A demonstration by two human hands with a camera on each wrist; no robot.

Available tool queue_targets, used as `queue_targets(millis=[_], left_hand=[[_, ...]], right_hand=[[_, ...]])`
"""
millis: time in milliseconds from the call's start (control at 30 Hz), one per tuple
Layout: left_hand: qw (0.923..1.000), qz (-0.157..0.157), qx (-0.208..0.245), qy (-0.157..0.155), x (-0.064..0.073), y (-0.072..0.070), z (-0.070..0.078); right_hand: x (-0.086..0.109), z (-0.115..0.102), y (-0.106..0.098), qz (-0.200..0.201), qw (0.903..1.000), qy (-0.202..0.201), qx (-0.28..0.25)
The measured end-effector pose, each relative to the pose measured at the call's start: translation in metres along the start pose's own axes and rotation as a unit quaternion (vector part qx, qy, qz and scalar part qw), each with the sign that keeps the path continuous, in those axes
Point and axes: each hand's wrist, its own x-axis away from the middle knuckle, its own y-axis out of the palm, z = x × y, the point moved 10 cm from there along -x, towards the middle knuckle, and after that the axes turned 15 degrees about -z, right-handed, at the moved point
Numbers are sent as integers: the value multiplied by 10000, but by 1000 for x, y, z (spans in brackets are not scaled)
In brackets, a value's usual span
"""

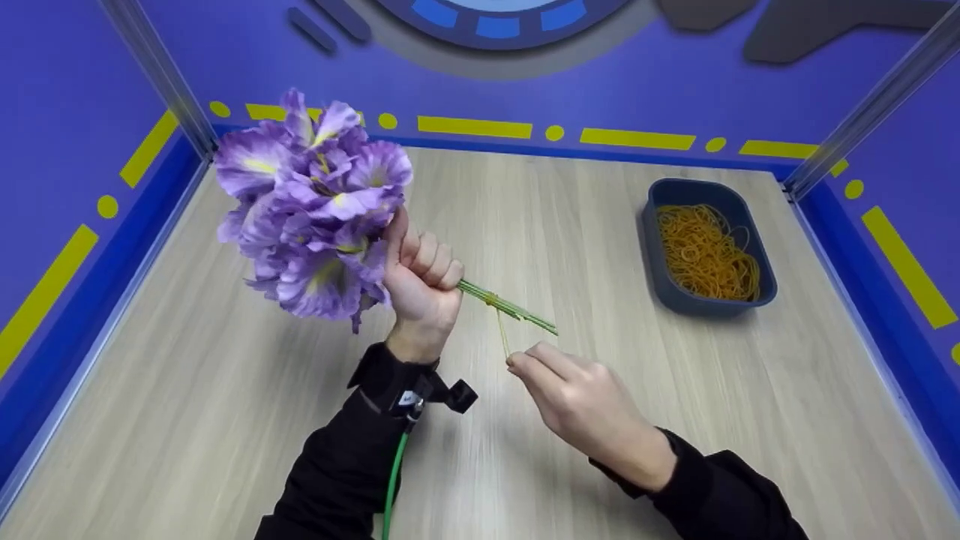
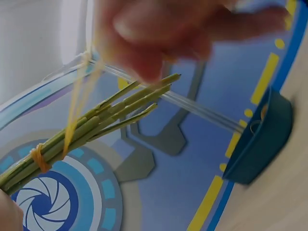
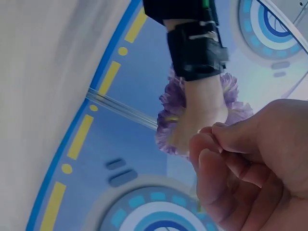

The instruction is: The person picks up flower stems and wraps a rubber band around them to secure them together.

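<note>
Purple artificial flowers (image 1: pixel 315 202) form a bunch whose green stems (image 1: pixel 517 309) my left hand (image 1: pixel 424 281) grips just below the blossoms. The stem ends stick out to the right of that fist. A rubber band (image 2: pixel 39 159) is wound round the stems, and a stretched loop of rubber band (image 2: pixel 77 106) runs from them toward my right hand. In the head view my right hand (image 1: pixel 585 397) pinches the far end of this loop, below the stem ends. The right wrist view shows its thumb and fingertips (image 3: pixel 207 139) pressed together; the band is hard to see there.
A dark blue plastic tub (image 1: pixel 656 281) with many yellow-brown rubber bands (image 1: pixel 705 251) stands on the right of the wood-grain table (image 1: pixel 555 465). Blue decorated panels (image 1: pixel 480 90) enclose the back and sides. A green cable (image 1: pixel 394 480) runs along the left forearm.
</note>
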Motion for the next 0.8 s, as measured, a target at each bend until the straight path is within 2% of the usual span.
queue_targets(millis=[100, 167, 233, 300, 333, 367, 433, 500, 567, 667, 733, 800], left_hand=[[9963, -641, -506, -275, 2, 12, -8], [9865, -1148, -1020, -565, 5, 20, -16], [9719, -1517, -1484, -1018, 10, 27, -26], [9581, -1673, -1737, -1543, 16, 30, -38], [9531, -1728, -1704, -1807, 19, 31, -43], [9491, -1667, -1635, -2112, 23, 33, -49], [9418, -1590, -1531, -2534, 28, 35, -57], [9390, -1453, -1344, -2811, 32, 38, -62], [9400, -1320, -1206, -2906, 34, 42, -64], [9511, -931, -1027, -2760, 31, 44, -59], [9605, -596, -859, -2579, 28, 43, -54], [9662, -331, -618, -2479, 25, 43, -51]], right_hand=[[1, -2, -9, 215, 9994, -269, -80], [1, 1, -15, 379, 9983, -421, -159], [1, 11, -20, 556, 9971, -464, -254], [0, 24, -26, 710, 9963, -373, -315], [0, 31, -28, 782, 9959, -313, -324], [1, 38, -30, 829, 9956, -277, -333], [1, 49, -31, 831, 9957, -240, -343], [2, 58, -29, 791, 9959, -244, -364], [1, 64, -23, 663, 9962, -328, -468], [-2, 69, -14, 536, 9939, -465, -842], [-3, 67, -10, 490, 9898, -635, -1179], [-3, 66, -8, 530, 9843, -765, -1497]])
